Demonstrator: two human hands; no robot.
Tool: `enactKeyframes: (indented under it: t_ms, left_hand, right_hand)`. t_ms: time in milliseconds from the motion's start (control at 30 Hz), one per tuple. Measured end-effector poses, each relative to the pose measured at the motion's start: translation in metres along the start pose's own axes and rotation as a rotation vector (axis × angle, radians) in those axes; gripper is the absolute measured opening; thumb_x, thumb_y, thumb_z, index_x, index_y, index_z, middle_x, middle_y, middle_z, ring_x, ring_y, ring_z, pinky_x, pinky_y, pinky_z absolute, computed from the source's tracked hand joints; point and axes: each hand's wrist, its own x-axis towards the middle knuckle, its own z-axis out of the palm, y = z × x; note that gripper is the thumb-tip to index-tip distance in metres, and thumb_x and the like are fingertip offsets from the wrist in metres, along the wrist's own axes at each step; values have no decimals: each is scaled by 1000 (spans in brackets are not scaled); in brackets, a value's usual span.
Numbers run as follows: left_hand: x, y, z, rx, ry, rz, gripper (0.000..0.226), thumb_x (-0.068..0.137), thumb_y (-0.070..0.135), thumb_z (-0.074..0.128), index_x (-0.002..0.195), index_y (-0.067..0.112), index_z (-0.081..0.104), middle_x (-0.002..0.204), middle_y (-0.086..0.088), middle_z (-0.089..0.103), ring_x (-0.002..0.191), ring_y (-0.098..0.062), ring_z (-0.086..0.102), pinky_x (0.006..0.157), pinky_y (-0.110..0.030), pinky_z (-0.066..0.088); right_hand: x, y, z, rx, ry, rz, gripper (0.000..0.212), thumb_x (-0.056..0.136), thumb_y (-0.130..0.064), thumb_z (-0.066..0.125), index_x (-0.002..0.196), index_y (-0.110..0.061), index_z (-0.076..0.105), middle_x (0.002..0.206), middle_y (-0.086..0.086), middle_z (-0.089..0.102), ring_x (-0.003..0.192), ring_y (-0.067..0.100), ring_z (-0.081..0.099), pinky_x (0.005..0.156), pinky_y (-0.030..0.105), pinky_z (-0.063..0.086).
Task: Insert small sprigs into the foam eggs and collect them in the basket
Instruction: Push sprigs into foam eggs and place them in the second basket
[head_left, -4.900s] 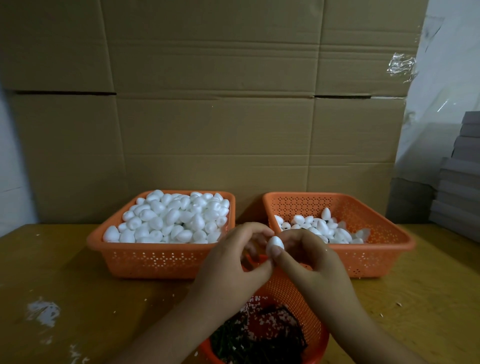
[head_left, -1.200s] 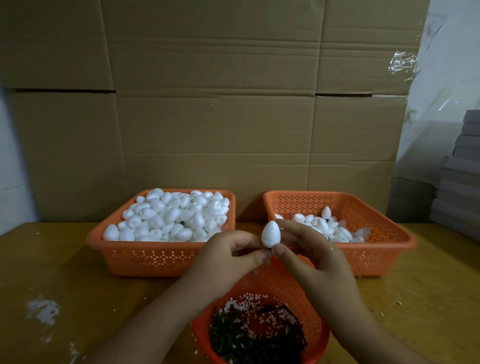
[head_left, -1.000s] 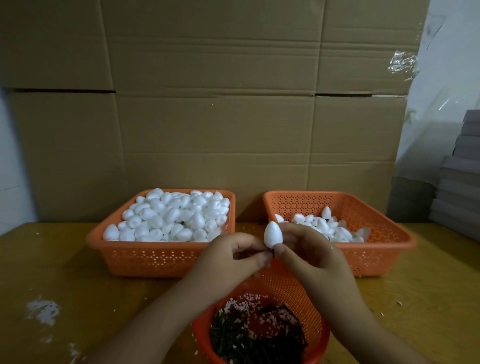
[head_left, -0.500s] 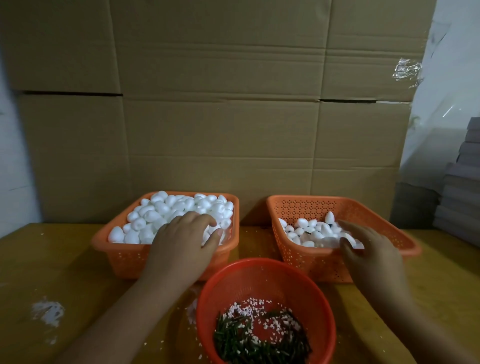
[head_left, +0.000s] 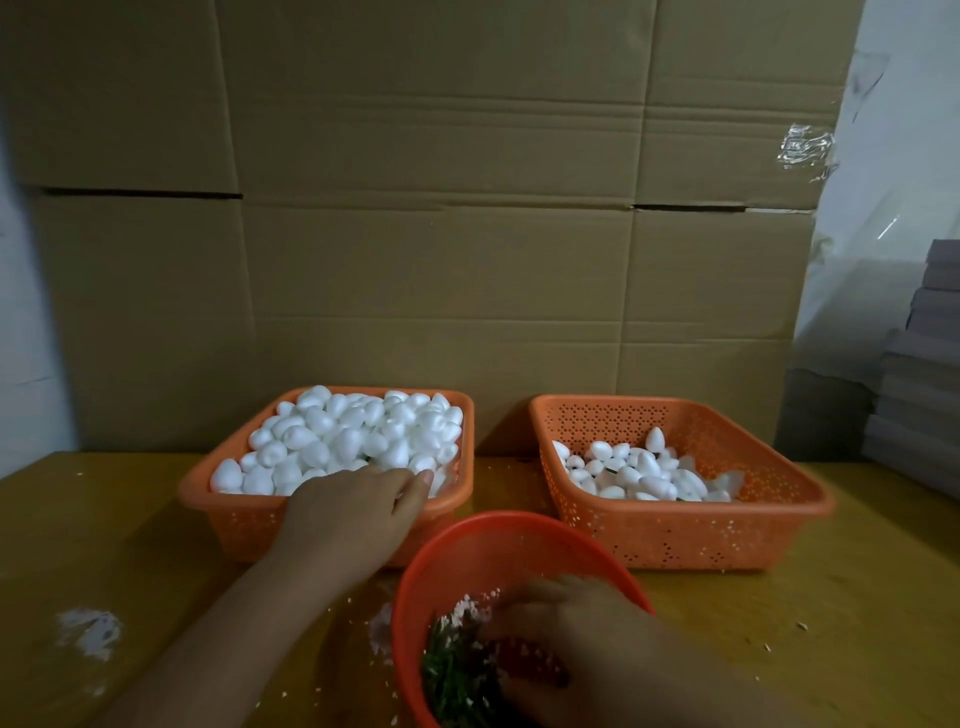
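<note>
Foam eggs (head_left: 332, 441) fill the left-hand basket (head_left: 208, 493) in a heaped pile, while a smaller lot (head_left: 634, 473) lies loose on the floor of the right-hand basket (head_left: 779, 512); both baskets sit side by side on the table (head_left: 104, 545) against a wall of cardboard (head_left: 441, 260). The step in hand looks like restocking; the left hand (head_left: 353, 514) reaches over the near rim of the full basket, fingers spread and laid on the eggs at the pile's front edge, with nothing visibly held; whether an egg sits under the palm cannot be told. The right hand (head_left: 576, 644) is down inside the round colander (head_left: 467, 551), curled among the green sprigs (head_left: 457, 670) and white crumbs; it is blurred, so whether it pinches a sprig cannot be told. The next move likely calls for lifting one egg and one sprig, bringing them together over the colander and pushing the stem into the foam. Eggs in the pile lie every way, long axes mostly near flat; one in the right basket (head_left: 655, 439) stands nearly upright, narrow end up.
</note>
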Motion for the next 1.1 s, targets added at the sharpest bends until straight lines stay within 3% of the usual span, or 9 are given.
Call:
enactKeyframes:
  t_ms: [67, 200, 300, 500, 700, 833, 933, 1033, 1100]
  left_hand:
    - [0, 0, 0, -25, -1, -2, 48, 101, 53, 22, 85, 26, 57, 82, 6, 65, 77, -9, 62, 70, -32, 49]
    - [0, -1, -1, -61, -36, -10, 37, 102, 51, 27, 79, 28, 44, 72, 8, 60, 70, -10, 59, 59, -28, 39]
    - [2, -2, 0, -34, -68, 13, 34, 102, 51, 25, 86, 29, 45, 73, 10, 59, 68, -8, 56, 54, -27, 33]
    - [4, -2, -1, -43, -121, 28, 42, 103, 49, 22, 112, 35, 60, 121, 13, 61, 109, -10, 57, 86, -33, 45]
    - [5, -4, -1, -48, -141, 26, 39, 101, 49, 21, 99, 33, 57, 94, 10, 67, 87, -10, 62, 77, -34, 48]
    - [4, -5, -1, -30, -143, 33, 40, 102, 50, 22, 99, 30, 56, 94, 8, 69, 88, -11, 63, 82, -35, 50]
    - [5, -4, 1, -81, -73, 7, 41, 100, 50, 24, 96, 29, 58, 93, 8, 66, 86, -10, 60, 75, -34, 47]
    - [6, -3, 3, -151, 10, 2, 28, 97, 51, 29, 103, 37, 53, 93, 12, 59, 88, -10, 58, 67, -31, 38]
    - [7, -3, 4, -249, 57, -21, 18, 96, 49, 41, 110, 39, 49, 96, 14, 58, 91, -9, 59, 69, -30, 41]
  right_hand:
    - [0, 2, 2, 17, -29, 20, 48, 88, -52, 58, 134, -50, 46, 139, -28, 42, 133, -3, 32, 115, 28, 24]
    - [-1, 4, 2, 28, -13, 1, 45, 86, -53, 59, 130, -50, 49, 135, -29, 44, 129, -5, 36, 110, 23, 30]
    - [-1, 4, 4, 26, -16, 1, 44, 86, -54, 58, 129, -50, 50, 134, -29, 45, 128, -4, 37, 108, 21, 31]
    - [-1, 4, 4, 17, -44, -6, 46, 86, -53, 57, 131, -50, 48, 135, -30, 41, 127, -4, 36, 106, 20, 31]
    - [-1, 4, 2, 22, -55, -10, 46, 87, -54, 55, 132, -50, 46, 135, -29, 43, 127, -4, 37, 109, 26, 34]
    - [-2, 2, 1, 21, -52, -7, 44, 88, -53, 55, 131, -50, 48, 135, -28, 43, 126, -3, 38, 109, 24, 33]
    - [-2, 1, -1, 19, -61, -4, 43, 89, -53, 55, 131, -49, 49, 135, -27, 43, 126, -1, 39, 109, 23, 33]
    - [-3, 0, -1, 16, -66, 3, 44, 89, -53, 54, 132, -49, 48, 133, -28, 44, 124, -1, 40, 107, 23, 34]
    - [-4, 0, -2, 17, -69, 1, 44, 89, -54, 54, 132, -49, 46, 134, -28, 43, 124, -1, 40, 107, 25, 35]
